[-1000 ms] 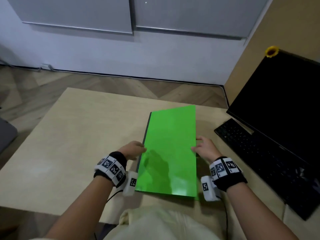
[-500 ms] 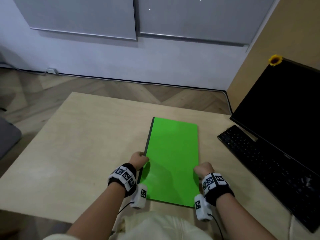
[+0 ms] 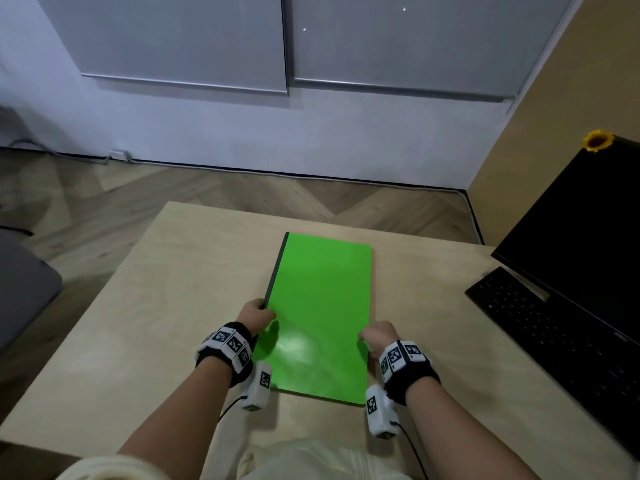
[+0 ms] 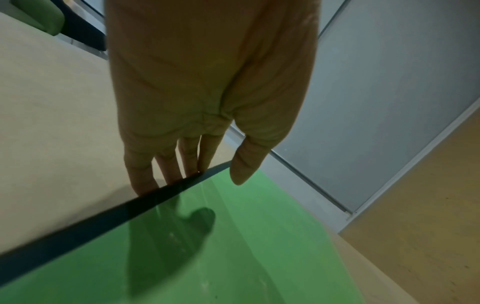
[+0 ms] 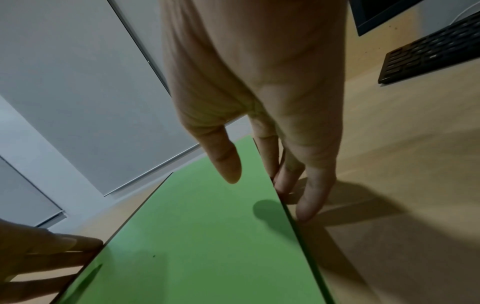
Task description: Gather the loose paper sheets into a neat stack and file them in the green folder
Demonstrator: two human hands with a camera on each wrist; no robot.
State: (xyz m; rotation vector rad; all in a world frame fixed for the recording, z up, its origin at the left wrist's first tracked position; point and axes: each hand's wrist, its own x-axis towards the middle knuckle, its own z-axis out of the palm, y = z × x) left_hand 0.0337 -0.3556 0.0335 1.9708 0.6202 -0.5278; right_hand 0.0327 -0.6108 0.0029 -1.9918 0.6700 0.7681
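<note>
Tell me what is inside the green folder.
The green folder lies closed on the table: only its cover and spine show. Its inside is covered; no sheets visible.

The folder [image 3: 322,317] is closed, so we cannot see whether sheets lie inside. In the head view the backs of the left hand [image 3: 256,315] and right hand [image 3: 379,336] hide their own fingers. From the left wrist, the fingertips [image 4: 140,172] vanish behind the folder's dark spine; we cannot tell whether they reach under it. The monitor [image 3: 588,237] and keyboard [image 3: 561,348] are cut off by the right edge, a grey thing [image 3: 24,289] by the left. The key legends are too small to read.
</note>
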